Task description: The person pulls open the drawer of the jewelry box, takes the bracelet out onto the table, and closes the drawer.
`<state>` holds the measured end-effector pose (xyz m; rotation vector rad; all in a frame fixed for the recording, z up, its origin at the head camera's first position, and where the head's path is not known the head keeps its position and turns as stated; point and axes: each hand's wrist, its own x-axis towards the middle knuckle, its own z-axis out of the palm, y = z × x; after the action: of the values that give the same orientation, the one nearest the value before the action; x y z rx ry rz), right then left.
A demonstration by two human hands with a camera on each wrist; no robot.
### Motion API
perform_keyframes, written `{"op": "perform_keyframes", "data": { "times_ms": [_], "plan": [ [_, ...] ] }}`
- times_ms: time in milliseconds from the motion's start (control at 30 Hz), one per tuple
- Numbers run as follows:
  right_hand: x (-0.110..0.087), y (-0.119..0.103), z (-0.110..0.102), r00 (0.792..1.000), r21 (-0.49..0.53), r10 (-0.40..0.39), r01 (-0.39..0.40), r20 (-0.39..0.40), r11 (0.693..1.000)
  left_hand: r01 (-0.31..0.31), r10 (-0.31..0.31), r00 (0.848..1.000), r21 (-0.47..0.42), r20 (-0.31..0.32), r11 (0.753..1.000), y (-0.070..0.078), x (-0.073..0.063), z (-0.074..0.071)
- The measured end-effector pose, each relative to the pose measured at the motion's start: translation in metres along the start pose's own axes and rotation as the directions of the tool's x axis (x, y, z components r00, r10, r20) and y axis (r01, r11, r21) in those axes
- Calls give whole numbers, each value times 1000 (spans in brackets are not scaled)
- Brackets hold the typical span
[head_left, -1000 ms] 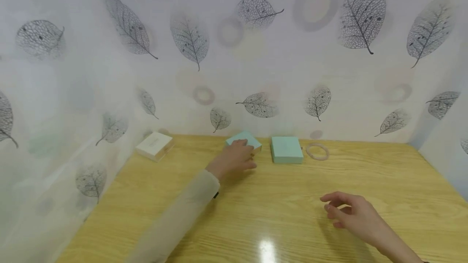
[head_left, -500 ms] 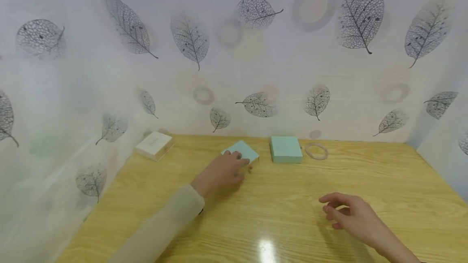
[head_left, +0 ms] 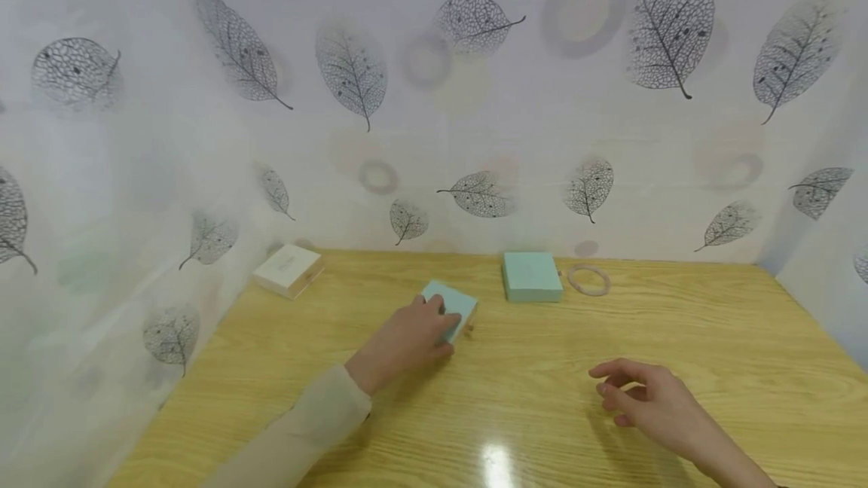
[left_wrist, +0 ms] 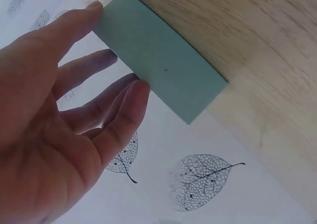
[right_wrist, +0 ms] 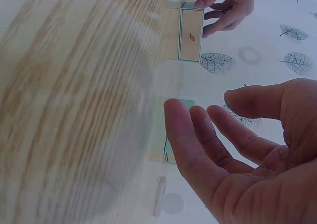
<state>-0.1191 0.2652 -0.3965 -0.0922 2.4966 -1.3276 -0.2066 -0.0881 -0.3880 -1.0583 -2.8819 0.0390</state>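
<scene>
My left hand (head_left: 404,341) grips a small teal box (head_left: 461,302) on the table, left of the middle. In the head view its fingers lie over the top, with the thumb at the near side. The left wrist view shows the fingertips along one edge of the teal face. On the box's right side sits a small tab (head_left: 470,328); a pale panel with a tab also shows in the right wrist view. My right hand (head_left: 651,398) hovers loosely curved over the table at the right and holds nothing. The second teal box (head_left: 532,277) is nearest to it, along with a pale ring (head_left: 588,281).
A white box (head_left: 289,269) stands in the far left corner of the wooden table (head_left: 515,390). Leaf-printed sheeting (head_left: 420,141) rises behind the table and along both sides.
The left hand has drawn the teal box nearer from the back edge, turning it on the table. The right hand has stayed almost still, and the other things have not moved.
</scene>
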Motion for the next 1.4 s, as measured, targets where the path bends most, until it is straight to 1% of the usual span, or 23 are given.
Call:
{"op": "perform_keyframes", "data": {
  "times_ms": [167, 233, 333, 400, 500, 533, 600, 700, 767, 833, 933, 1000, 1133, 1300, 1400],
  "plan": [
    [0, 2, 0, 1000, 8, -22, 22, 17, 1000, -13, 14, 999, 22, -42, 1000, 5, -5, -1],
    [1, 2, 0, 999, 13, -34, 33, 28, 999, -11, 11, 1000, 9, -26, 1000, 7, -6, -3],
    [1, 3, 1, 999, 25, -33, 32, 39, 999, -2, 3, 1000, -35, 20, 999, 8, -7, -5],
    [1, 4, 2, 998, 27, -39, 38, 45, 999, 7, -4, 999, -59, 41, 998, 6, -8, -5],
    [1, 4, 3, 998, 29, -51, 49, 46, 998, 20, -16, 999, -122, 41, 992, -3, -9, -2],
    [1, 4, 3, 997, 26, -58, 57, 45, 998, 28, -22, 999, -156, 42, 987, -7, -9, -1],
    [1, 4, 4, 997, 19, -70, 69, 39, 997, 38, -26, 998, -246, 51, 969, -16, -9, 2],
    [1, 4, 5, 996, 11, -82, 81, 38, 997, 59, -22, 994, -369, 104, 928, -29, -9, 4],
    [2, 4, 6, 996, 13, -87, 87, 37, 996, 61, -3, 990, -410, 139, 910, -36, -7, 3],
    [2, 4, 7, 995, 16, -89, 88, 37, 996, 48, 24, 987, -432, 159, 901, -40, -6, 1],
    [2, 4, 8, 996, 17, -87, 86, 38, 996, 20, 61, 983, -438, 171, 899, -43, -5, -2],
    [2, 3, 8, 996, 17, -81, 80, 41, 997, 13, 71, 982, -436, 175, 900, -43, -5, -4],
    [3, 2, 8, 997, 24, -59, 57, 50, 998, 15, 67, 982, -428, 176, 904, -41, -6, -5],
    [3, 2, 8, 997, 26, -58, 57, 46, 998, 18, 67, 982, -439, 176, 898, -36, -7, -6],
    [4, 3, 9, 996, 28, -74, 72, 48, 997, 23, 63, 982, -442, 179, 897, -33, -8, -5]
  ]
}}
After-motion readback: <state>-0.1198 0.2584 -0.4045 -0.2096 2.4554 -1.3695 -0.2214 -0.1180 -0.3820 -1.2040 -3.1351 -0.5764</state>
